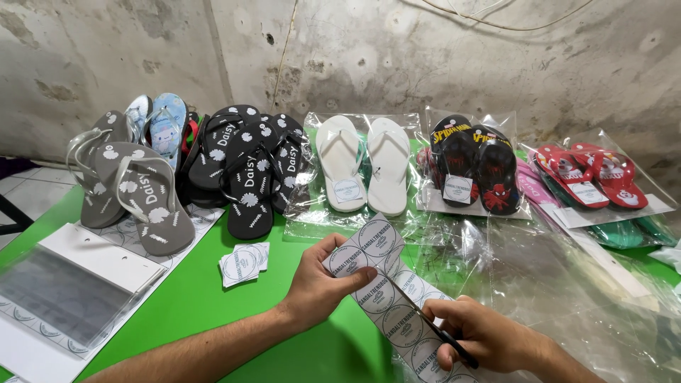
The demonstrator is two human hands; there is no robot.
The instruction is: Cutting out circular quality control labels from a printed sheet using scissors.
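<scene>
Green table point(213, 298) centre: left hand point(323, 287) pinches the sticker strip point(383, 284) taut so right hand point(475, 333), gripping black scissors point(443, 337), can cut.

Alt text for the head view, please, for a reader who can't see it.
Two bare hands work a strip of round paper labels over a green table: the left hand holds the strip, the right hand holds dark scissors against it. Bagged and loose flip-flops line the wall behind.
</scene>
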